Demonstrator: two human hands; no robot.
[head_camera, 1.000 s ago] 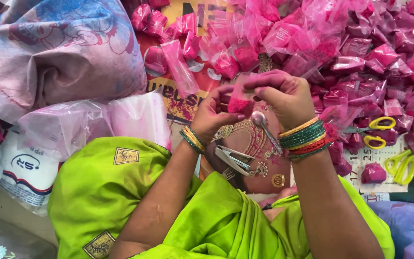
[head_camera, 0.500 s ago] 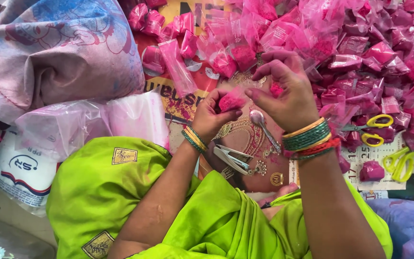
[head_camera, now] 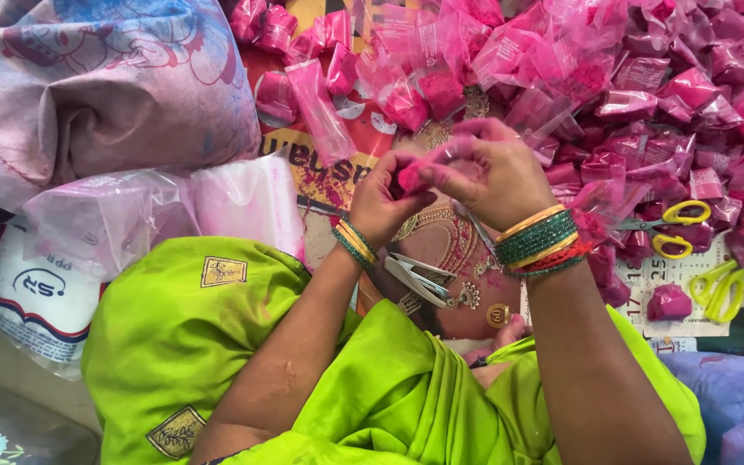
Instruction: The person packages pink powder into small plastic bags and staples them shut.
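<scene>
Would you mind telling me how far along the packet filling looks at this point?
Done: a large heap of filled pink packets covers the floor ahead. In hand: the left hand and right hand pinch one small pink packet between them. Left: a stack of empty clear bags beside the knee.

Single view, head-mounted. Looks steeply down from above the person's lap, close in. Both forearms enter from the bottom edge; left hand (head_camera: pixel 382 200) and right hand (head_camera: pixel 492 172) meet near frame centre. Green cloth (head_camera: pixel 243 344) over the knees fills the lower half; a heap of pink packets (head_camera: pixel 647 95) lies at top right, farthest out. No second view to overlap.
</scene>
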